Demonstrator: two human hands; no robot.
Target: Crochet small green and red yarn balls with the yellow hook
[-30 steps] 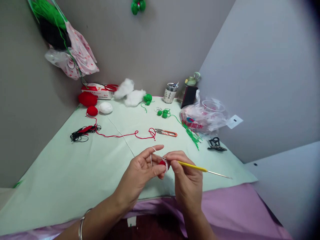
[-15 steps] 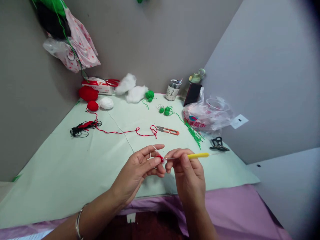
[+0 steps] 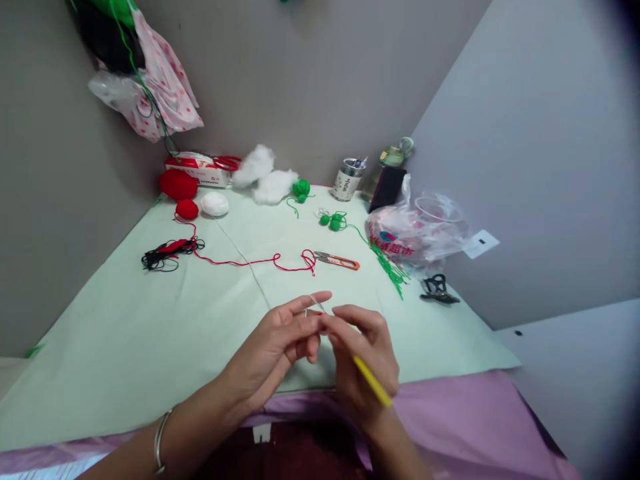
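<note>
Between thumb and fingers, my left hand (image 3: 280,340) pinches a small red crochet piece (image 3: 323,315), mostly hidden by the fingertips. White yarn (image 3: 316,303) passes over its raised index finger. My right hand (image 3: 367,353) is closed around a yellow-handled crochet hook (image 3: 373,381), whose handle slants down and to the right; the metal tip is hidden. The right fingertips meet the left ones at the red piece. A white yarn ball (image 3: 215,204) lies farther back, its strand running toward my left hand.
Red yarn balls (image 3: 179,184), black yarn (image 3: 167,255) and a tissue box (image 3: 210,175) are left. Orange snips (image 3: 340,261) lie mid-table. Green yarn pieces (image 3: 301,189), a pen tin (image 3: 346,183), a phone (image 3: 387,190), a plastic bag (image 3: 410,230) and a black clip (image 3: 439,290) are farther around.
My right hand has turned and moved closer to my left fingertips. The hook's handle has swung from nearly level to pointing down and right. The view has shifted slightly.
</note>
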